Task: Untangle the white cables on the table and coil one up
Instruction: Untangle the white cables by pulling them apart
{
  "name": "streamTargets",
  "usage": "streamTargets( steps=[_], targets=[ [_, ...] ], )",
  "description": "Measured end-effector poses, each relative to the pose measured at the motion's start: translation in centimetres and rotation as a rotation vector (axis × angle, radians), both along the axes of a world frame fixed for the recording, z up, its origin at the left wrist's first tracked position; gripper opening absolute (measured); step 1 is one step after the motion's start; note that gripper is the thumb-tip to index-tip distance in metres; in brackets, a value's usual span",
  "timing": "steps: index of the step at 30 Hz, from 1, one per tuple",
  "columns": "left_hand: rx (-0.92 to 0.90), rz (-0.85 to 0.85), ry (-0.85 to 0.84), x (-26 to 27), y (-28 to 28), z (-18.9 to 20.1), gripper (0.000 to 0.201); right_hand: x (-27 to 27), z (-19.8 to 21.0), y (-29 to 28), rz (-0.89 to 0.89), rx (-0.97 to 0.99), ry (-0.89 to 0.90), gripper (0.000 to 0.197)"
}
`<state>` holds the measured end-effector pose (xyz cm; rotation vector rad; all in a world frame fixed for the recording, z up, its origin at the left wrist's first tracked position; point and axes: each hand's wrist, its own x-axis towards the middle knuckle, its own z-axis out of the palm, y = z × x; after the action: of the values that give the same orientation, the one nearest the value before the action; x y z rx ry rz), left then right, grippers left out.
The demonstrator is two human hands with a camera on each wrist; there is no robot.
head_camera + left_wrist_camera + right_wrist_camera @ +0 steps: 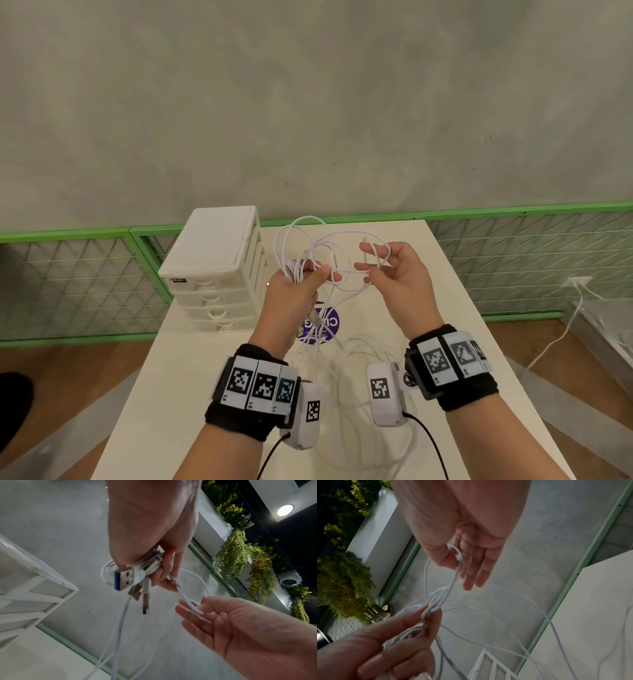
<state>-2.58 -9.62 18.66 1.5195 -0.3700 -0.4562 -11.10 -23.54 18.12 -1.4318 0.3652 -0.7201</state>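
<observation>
Several tangled white cables [295, 271] hang in loops above the white table [445, 308]. My left hand [322, 274] grips a bunch of them, and their USB plugs [124, 580] stick out below the fist [159, 574]. A twisted strand [180, 591] runs from there to my right hand [368, 263]. That hand pinches a loop of cable [457, 555] between thumb and forefinger, its other fingers [471, 582] stretched out. More slack cable [356, 347] trails down onto the table between my wrists.
A white drawer unit [212, 267] stands on the table's left far corner, close to my left hand. A purple round sticker [325, 329] lies under the cables. Behind the table runs a green-framed mesh fence [513, 253] and a grey wall.
</observation>
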Motion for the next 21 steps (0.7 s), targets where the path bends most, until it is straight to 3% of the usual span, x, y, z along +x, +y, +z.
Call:
streamTargets(
  steps=[6, 15, 21],
  targets=[
    [-0.012, 0.008, 0.02, -0.2, 0.0, -0.2, 0.025, -0.1, -0.9, -0.6, 0.006, 0.033, 0.354, 0.049],
    [0.129, 0.106, 0.027, 0.0, -0.5, -2.7, 0.018, -0.4, -1.4, -0.2, 0.162, -0.071, 0.223, 0.059],
    [0.096, 0.188, 0.148, 0.0, -0.1, -2.8, 0.027, -0.4, -2.2, -1.5, -0.015, -0.047, 0.371, 0.019]
  ],
)
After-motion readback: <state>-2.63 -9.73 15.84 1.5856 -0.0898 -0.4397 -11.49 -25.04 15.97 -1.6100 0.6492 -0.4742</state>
